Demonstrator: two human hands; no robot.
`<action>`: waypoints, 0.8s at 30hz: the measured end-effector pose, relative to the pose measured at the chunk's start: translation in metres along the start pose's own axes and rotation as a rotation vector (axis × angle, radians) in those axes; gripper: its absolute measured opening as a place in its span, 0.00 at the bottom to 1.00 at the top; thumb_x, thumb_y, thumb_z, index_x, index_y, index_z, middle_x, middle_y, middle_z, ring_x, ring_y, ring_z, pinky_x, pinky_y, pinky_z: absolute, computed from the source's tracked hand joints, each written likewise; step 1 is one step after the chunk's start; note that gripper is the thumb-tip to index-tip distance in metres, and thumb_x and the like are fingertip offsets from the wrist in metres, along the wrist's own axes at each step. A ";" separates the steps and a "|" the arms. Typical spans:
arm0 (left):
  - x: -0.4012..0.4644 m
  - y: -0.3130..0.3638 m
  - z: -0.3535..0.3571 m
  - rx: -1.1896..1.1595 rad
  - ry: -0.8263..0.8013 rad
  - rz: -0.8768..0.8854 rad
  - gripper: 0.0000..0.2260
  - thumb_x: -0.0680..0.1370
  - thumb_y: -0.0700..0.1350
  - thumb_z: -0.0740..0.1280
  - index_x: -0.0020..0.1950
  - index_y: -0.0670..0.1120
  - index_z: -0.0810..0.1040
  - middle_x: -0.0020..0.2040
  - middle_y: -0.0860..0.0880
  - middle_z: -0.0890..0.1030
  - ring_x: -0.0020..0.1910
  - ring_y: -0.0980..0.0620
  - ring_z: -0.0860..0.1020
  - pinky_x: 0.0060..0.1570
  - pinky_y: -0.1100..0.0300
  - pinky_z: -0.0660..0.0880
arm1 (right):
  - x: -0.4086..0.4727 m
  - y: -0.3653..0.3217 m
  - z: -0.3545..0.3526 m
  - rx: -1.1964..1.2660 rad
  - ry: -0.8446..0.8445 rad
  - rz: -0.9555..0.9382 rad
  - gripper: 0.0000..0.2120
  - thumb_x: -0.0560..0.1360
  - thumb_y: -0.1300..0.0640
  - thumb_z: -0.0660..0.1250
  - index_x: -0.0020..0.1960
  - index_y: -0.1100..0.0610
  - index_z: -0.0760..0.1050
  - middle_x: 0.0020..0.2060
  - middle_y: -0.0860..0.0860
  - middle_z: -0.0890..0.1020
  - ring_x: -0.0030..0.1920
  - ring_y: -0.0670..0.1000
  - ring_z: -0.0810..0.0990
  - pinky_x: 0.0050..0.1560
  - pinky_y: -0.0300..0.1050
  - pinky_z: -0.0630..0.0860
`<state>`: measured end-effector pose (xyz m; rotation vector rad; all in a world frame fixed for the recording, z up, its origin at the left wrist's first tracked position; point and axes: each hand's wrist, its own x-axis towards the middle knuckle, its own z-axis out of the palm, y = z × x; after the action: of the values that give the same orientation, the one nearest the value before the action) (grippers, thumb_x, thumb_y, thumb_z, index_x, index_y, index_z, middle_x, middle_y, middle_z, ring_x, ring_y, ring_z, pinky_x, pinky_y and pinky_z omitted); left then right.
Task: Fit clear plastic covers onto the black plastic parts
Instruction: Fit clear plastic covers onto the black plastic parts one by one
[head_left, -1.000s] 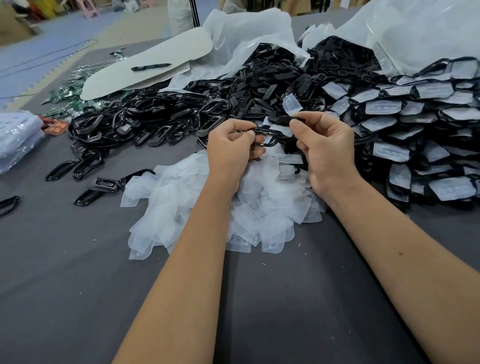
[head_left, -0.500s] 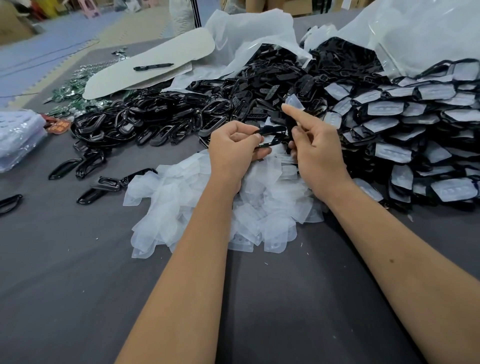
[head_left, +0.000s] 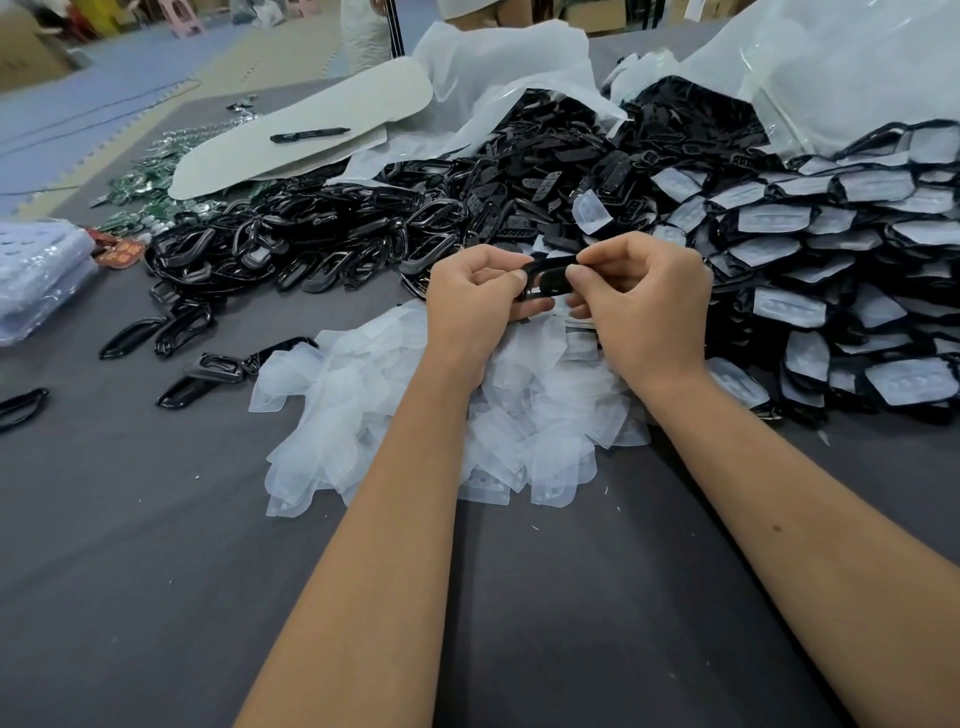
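Note:
Both hands hold one black plastic part (head_left: 545, 278) above a heap of clear plastic covers (head_left: 441, 410). My left hand (head_left: 475, 306) grips its left end with curled fingers. My right hand (head_left: 644, 306) pinches its right end between thumb and forefinger. I cannot tell whether a clear cover lies on the held part. A big pile of bare black parts (head_left: 395, 228) stretches behind the hands. At the right lies a pile of black parts with covers fitted (head_left: 841, 270).
White plastic bags (head_left: 519, 67) sit behind the piles. A pale board (head_left: 311, 140) at the back left carries a black marker (head_left: 309, 135). Stacked clear trays (head_left: 36, 275) sit at the left edge. Loose black parts (head_left: 176, 332) lie on the grey table (head_left: 130, 545).
My right hand let go of the clear cover it held up, curled in and now pinches the black part's right end. Both hands have drawn closer together over the part.

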<state>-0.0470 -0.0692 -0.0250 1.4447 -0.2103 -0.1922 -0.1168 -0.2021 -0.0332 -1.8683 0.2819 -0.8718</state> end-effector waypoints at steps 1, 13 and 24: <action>0.000 0.000 0.000 0.005 -0.008 0.007 0.10 0.79 0.27 0.64 0.44 0.38 0.82 0.31 0.47 0.83 0.36 0.43 0.86 0.40 0.59 0.83 | 0.000 0.000 0.000 0.017 0.000 0.018 0.03 0.75 0.63 0.77 0.47 0.61 0.83 0.36 0.50 0.86 0.33 0.46 0.87 0.35 0.44 0.85; 0.001 -0.005 -0.002 -0.007 -0.081 0.099 0.05 0.77 0.29 0.72 0.46 0.36 0.79 0.34 0.41 0.74 0.39 0.42 0.80 0.41 0.58 0.83 | -0.001 -0.001 0.001 0.056 0.020 0.035 0.05 0.74 0.63 0.79 0.44 0.60 0.83 0.34 0.50 0.86 0.32 0.46 0.87 0.35 0.43 0.84; -0.001 -0.006 -0.003 -0.062 -0.153 0.102 0.08 0.75 0.28 0.74 0.49 0.34 0.77 0.42 0.35 0.74 0.44 0.35 0.78 0.43 0.56 0.83 | -0.002 -0.001 0.001 -0.045 0.020 -0.016 0.05 0.74 0.60 0.78 0.45 0.59 0.82 0.36 0.50 0.85 0.35 0.48 0.86 0.40 0.51 0.85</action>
<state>-0.0468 -0.0664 -0.0313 1.3549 -0.3994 -0.2244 -0.1183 -0.1997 -0.0334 -1.9066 0.3018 -0.9023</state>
